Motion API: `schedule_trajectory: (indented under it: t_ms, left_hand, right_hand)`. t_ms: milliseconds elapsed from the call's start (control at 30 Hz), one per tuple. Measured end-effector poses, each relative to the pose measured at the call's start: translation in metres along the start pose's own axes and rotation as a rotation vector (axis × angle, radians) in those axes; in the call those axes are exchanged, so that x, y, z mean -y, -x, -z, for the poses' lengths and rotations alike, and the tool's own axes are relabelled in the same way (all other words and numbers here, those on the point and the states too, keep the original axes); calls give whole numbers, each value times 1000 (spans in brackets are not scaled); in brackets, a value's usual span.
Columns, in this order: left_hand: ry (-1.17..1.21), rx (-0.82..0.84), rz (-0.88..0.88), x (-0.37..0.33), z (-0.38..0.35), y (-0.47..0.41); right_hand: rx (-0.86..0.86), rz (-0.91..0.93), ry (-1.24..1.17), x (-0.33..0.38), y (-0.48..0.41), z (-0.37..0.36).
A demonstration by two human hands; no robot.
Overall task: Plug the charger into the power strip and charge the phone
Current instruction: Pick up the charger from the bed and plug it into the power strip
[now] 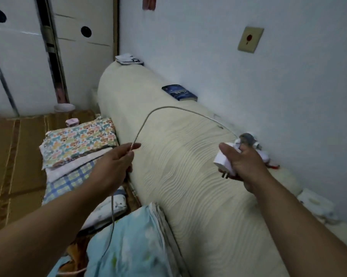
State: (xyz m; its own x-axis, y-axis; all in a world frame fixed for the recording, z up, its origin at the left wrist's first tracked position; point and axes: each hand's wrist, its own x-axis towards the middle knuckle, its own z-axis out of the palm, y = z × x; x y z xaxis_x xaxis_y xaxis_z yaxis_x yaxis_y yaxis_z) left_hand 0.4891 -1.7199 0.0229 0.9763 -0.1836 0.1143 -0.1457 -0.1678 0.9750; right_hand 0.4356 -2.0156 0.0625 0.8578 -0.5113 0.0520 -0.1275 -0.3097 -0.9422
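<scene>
Head cam, near to far, w/ the cream headboard (168, 156) as landmark. Closest: blue floral bedding (128, 242) at its near left foot. Over the headboard's left flank, left hand (116, 166) pinches the cable (162, 108) btw thumb and fingers, grip closed on it; the rest hangs down past the bedding. Over its right side near the wall, right hand (242, 164) is wrapped round the charger (226, 160), grip closed, 2 prongs pointing down-left and bare. Cable arcs above the headboard top from one hand to the other.

Progress, as I judge it: early. Charger and cable are in hand, not plugged. No power strip or phone seen anywhere in view, so finding the strip, plugging in and connecting the phone are all left.

Count: 1 charger, 1 cable, 2 hands. Farther along the headboard top: 1 dark blue book (179, 92), then paper clutter (129, 59) at the far end. Left of it: stack of folded cloths (78, 140).
</scene>
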Motion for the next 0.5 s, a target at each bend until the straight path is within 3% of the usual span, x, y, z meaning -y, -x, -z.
schedule_trajectory:
  t_ms: [133, 267, 500]
  left_hand:
    - [-77, 172, -80, -17, -29, -7]
    - [-170, 189, -116, -22, -67, -15]
    - [-77, 244, -124, -21, -118, -22]
  right_hand:
    - [48, -158, -188, -12, 19, 37]
    - [67, -216, -221, -19, 34, 71]
    - [-191, -169, -60, -29, 56, 125]
